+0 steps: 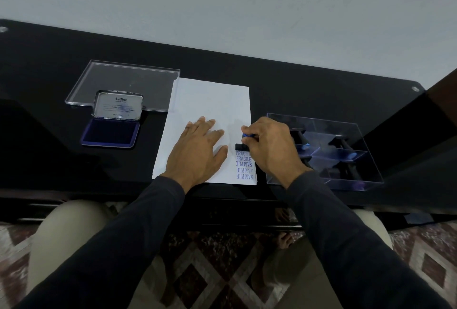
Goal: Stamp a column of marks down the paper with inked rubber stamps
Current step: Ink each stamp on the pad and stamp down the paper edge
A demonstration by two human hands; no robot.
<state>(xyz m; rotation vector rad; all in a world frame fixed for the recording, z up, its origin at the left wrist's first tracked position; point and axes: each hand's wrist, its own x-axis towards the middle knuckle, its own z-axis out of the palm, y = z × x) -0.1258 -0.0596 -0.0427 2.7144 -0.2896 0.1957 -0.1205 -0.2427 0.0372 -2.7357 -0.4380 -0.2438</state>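
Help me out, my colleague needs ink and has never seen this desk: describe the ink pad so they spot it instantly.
On the black desk, look left of the white paper, in front of the clear acrylic lid. The ink pad is the small open tin: dark blue pad, silvery hinged lid raised.

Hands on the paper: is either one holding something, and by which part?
The right hand grips a rubber stamp by its blue-topped handle, its black base down on the paper. The left hand holds nothing; it lies flat on the sheet.

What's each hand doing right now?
Left hand: open, flat on the white paper sheet.
Right hand: closed on the black rubber stamp with blue handle.
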